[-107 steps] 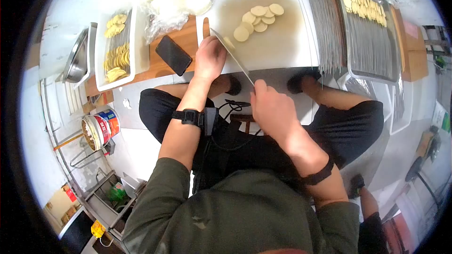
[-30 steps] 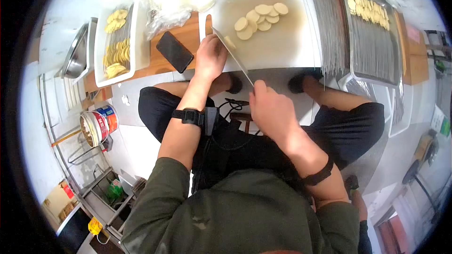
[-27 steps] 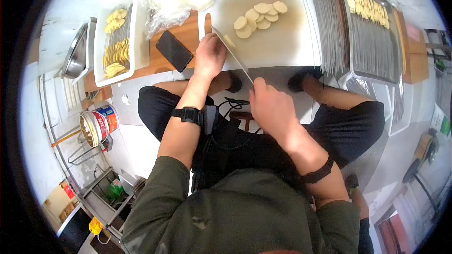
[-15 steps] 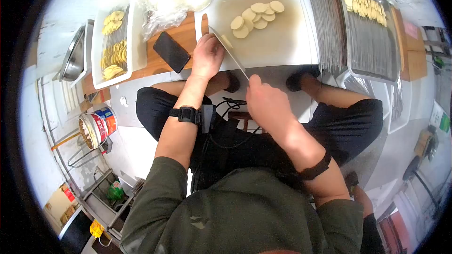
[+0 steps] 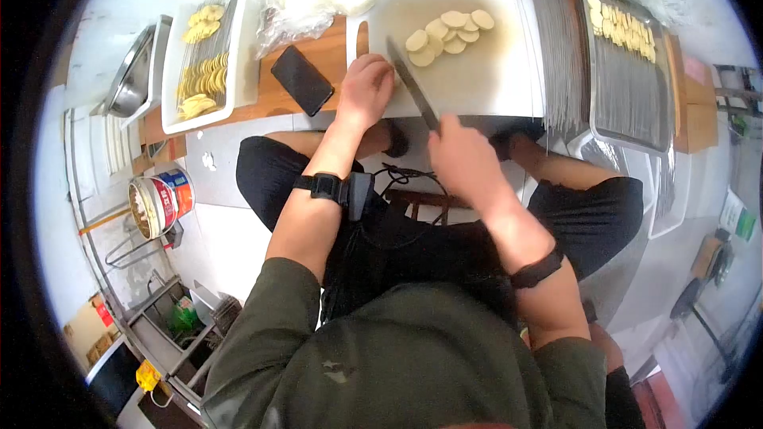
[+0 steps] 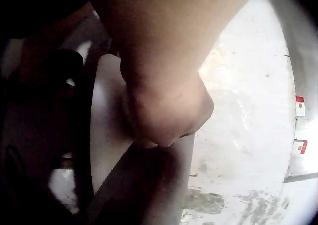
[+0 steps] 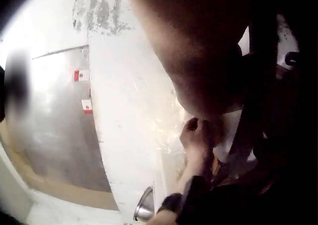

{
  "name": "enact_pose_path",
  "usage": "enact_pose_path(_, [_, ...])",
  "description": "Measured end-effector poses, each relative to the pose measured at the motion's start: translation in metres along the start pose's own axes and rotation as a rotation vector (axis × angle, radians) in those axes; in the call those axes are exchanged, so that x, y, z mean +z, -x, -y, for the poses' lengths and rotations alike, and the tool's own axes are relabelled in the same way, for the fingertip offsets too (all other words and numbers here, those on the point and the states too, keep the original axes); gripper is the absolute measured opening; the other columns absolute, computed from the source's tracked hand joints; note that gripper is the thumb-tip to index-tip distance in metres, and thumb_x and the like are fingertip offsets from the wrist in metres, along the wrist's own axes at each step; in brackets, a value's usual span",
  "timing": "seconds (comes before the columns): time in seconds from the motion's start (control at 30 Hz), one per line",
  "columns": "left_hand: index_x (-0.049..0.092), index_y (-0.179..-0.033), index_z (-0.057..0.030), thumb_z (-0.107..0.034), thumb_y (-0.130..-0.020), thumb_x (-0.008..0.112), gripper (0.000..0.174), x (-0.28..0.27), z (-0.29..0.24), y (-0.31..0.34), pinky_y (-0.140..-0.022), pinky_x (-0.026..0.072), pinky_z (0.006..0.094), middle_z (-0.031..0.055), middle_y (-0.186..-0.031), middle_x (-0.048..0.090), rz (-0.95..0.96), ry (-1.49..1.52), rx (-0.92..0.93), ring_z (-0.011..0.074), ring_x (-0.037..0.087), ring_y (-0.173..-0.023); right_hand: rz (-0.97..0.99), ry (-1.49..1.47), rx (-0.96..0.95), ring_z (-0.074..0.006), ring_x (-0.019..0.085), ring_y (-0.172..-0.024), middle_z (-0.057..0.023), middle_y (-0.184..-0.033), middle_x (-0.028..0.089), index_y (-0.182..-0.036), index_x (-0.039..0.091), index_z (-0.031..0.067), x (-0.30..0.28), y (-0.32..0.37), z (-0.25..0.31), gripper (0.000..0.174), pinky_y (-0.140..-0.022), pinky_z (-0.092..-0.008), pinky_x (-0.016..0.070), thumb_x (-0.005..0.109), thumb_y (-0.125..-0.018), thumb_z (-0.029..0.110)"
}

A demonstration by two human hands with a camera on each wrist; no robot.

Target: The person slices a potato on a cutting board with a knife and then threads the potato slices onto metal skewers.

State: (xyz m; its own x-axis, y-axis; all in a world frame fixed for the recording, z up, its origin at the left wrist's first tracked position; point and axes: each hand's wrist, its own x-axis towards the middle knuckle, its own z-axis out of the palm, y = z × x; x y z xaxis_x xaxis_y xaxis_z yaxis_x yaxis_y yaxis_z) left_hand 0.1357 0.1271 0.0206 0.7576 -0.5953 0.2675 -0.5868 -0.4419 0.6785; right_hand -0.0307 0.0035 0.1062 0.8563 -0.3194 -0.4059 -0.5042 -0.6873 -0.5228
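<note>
My right hand [image 5: 469,159] grips a knife [image 5: 415,86] by its handle, the blade slanting up and left over the white cutting board [image 5: 477,83]. Left of the blade, my left hand [image 5: 367,91] rests at the board's near left edge with its fingers curled under; I cannot tell whether they hold a piece. That hand also shows from above, curled, in the left wrist view. A cluster of pale round potato-like slices [image 5: 455,20] lies farther back on the board. In the right wrist view the right hand is mostly dark.
A phone [image 5: 302,79] lies left of the board, near a white tray [image 5: 170,103] with skewered yellow slices. Clear plastic bags [image 5: 310,0] are behind. Thin metal skewers [image 5: 556,56] lie to the right, beside a metal tray [image 5: 632,135] of skewered slices.
The knife has shifted right, away from the left hand, and its blade has turned so more of its side shows. The small pale piece beside the blade no longer shows.
</note>
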Motion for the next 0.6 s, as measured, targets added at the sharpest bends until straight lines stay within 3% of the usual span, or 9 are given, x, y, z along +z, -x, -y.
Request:
enact_pose_path(0.07, [0.068,-0.090,-0.0028,-0.007,-0.082,0.064,0.009,0.000,0.004,0.000,-0.086,0.0482,0.0424,0.0124,-0.100,0.065,-0.059,-0.049,0.111,0.0341,0.060,-0.097,-0.023,-0.106,0.039,-0.0414,0.068,-0.075,-0.0276,-0.086,0.067,-0.100,0.050,-0.0036,-0.009,-0.009,-0.001,0.024,-0.076,-0.0475,0.0544,0.050,-0.094,0.020])
enact_pose_path(0.13, [0.068,-0.089,-0.0028,-0.008,-0.083,0.063,0.010,-0.002,0.002,-0.002,-0.085,0.0484,0.0424,0.0122,-0.099,0.065,-0.043,-0.039,0.075,0.0342,0.060,-0.097,-0.101,-0.463,0.051,-0.0318,0.064,-0.060,-0.0212,-0.075,0.063,-0.104,0.053,-0.0030,-0.020,-0.025,-0.001,0.032,-0.058,-0.0449,0.0508,0.053,-0.095,0.028])
enact_pose_path(0.17, [0.069,-0.089,-0.0028,-0.009,-0.083,0.062,0.011,-0.004,0.000,-0.003,-0.085,0.0485,0.0424,0.0120,-0.098,0.066,-0.017,-0.025,0.041,0.0344,0.060,-0.097,0.044,-0.699,0.228,-0.0203,0.058,-0.054,-0.0104,-0.071,0.058,-0.101,0.052,-0.0009,-0.031,-0.033,0.003,0.030,-0.051,-0.0351,0.0476,0.053,-0.095,0.028])
enact_pose_path(0.2, [0.069,-0.089,-0.0028,-0.009,-0.083,0.062,0.011,-0.005,-0.002,-0.004,-0.085,0.0485,0.0424,0.0120,-0.098,0.066,-0.026,-0.033,0.039,0.0344,0.060,-0.097,0.082,-0.915,0.277,-0.0142,0.053,-0.051,-0.0043,-0.071,0.054,-0.100,0.051,0.0017,-0.039,-0.037,0.005,0.026,-0.045,-0.0307,0.0436,0.053,-0.096,0.027])
enact_pose_path(0.37, [0.069,-0.090,-0.0018,-0.012,-0.085,0.059,0.015,-0.009,-0.006,-0.009,-0.085,0.0486,0.0427,0.0136,-0.095,0.066,0.050,-0.044,-0.074,0.0351,0.060,-0.097,0.069,-1.282,0.426,-0.0132,0.048,-0.048,-0.0032,-0.070,0.051,-0.098,0.049,0.0051,-0.053,-0.056,0.001,0.022,-0.043,-0.0301,0.0412,0.053,-0.096,0.027])
enact_pose_path(0.6, [0.068,-0.090,-0.0013,-0.012,-0.086,0.059,0.015,-0.007,-0.006,-0.006,-0.086,0.0483,0.0424,0.0144,-0.099,0.065,0.030,-0.024,-0.109,0.0347,0.060,-0.098,0.088,-1.242,0.321,-0.0142,0.049,-0.051,-0.0039,-0.070,0.051,-0.096,0.049,0.0069,-0.062,-0.056,-0.007,0.019,-0.043,-0.0308,0.0408,0.051,-0.097,0.026])
